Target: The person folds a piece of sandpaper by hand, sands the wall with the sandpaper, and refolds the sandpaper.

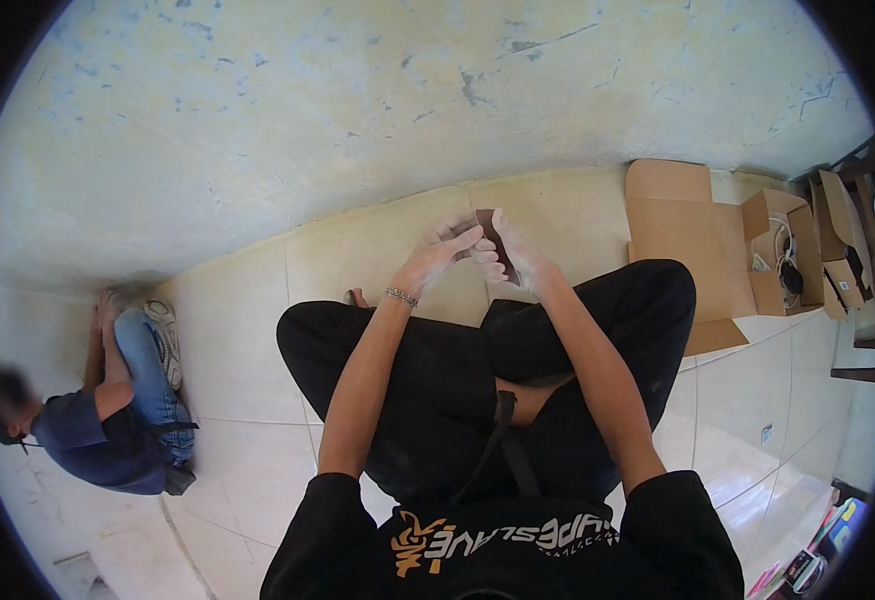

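Observation:
Both hands meet in front of my crossed legs, near the foot of the wall, and whitish powder covers their fingers. A small dark brown sheet [490, 228] is between them. My right hand [513, 252] grips the sheet, its thumb along the upper part and its fingers curled below. On the other side, my left hand [447, 250] has its fingers bent and close together, touching the sheet's left edge and the right fingers. A beaded bracelet [401, 296] circles my left wrist.
A scuffed pale wall [357, 120] rises ahead of the tiled floor [237, 350]. At the right lie a flattened cardboard box [687, 240] and an open box [797, 290] with cables. Another person [107, 430] sits by the wall at the left. Colourful packages [837, 530] are at the lower right.

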A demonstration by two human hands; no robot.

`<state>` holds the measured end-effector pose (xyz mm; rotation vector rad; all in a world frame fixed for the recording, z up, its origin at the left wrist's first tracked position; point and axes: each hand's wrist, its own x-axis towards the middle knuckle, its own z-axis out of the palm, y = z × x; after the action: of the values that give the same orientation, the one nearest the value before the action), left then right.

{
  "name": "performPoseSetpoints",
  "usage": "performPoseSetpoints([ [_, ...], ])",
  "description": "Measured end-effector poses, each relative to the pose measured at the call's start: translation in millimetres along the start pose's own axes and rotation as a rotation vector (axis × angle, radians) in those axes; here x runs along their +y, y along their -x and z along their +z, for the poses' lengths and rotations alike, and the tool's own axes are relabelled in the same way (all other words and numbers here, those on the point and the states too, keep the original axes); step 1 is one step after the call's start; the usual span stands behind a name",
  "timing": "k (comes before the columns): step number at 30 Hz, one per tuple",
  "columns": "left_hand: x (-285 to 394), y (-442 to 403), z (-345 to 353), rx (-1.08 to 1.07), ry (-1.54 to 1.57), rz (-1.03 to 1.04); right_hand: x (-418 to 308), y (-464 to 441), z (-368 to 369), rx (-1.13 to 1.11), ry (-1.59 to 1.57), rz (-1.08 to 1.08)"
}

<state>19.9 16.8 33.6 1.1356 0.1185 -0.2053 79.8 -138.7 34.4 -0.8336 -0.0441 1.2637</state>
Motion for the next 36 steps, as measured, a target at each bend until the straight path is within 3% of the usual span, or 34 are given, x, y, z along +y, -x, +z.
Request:
performPoseSetpoints([
  [10,-4,0,-4,-0.042,-0.076,-0.007,-1,4,-9,-0.110,0.147,0.084],
  [17,-5,2,-2,0.063,-0.119,-0.031,1,1,3,-0.067,0.071,-0.027],
  [25,-1,1,-4,0.041,-0.095,-0.016,-2,-5,-4,-0.072,0.079,-0.085],
  [29,-2,-2,-6,0.075,0.017,-0.006,-9,-3,-2,0.031,0.048,-0.133],
  [32,5,-2,5,0.309,-0.087,0.047,-16,-2,5,0.212,0.057,-0.208],
  [36,-8,-8,-5,0.256,-0.204,0.015,-5,-18,-13,0.323,0.073,-0.310],
])
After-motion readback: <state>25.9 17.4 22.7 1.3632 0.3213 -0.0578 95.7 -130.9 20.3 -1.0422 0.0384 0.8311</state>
